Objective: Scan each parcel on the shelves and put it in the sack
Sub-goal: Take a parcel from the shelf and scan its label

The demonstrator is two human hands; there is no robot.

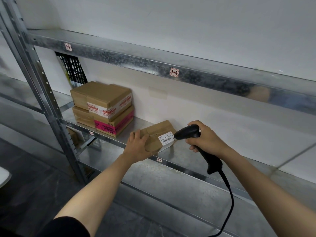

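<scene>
A small brown cardboard parcel (159, 134) with a white barcode label (166, 139) lies at the front of the middle metal shelf (213, 151). My left hand (138, 145) grips its left end, fingers curled over the top edge. My right hand (205, 138) holds a black corded barcode scanner (188, 132), whose head points at the label from the right, very close to it. No sack is in view.
Several brown parcels (102, 106) are stacked at the left of the same shelf, one with pink tape. A black perforated panel (71, 67) stands behind them. The upper shelf beam (153, 64) runs overhead. A grey upright post (46, 100) is at the left. The scanner cable (230, 194) hangs down.
</scene>
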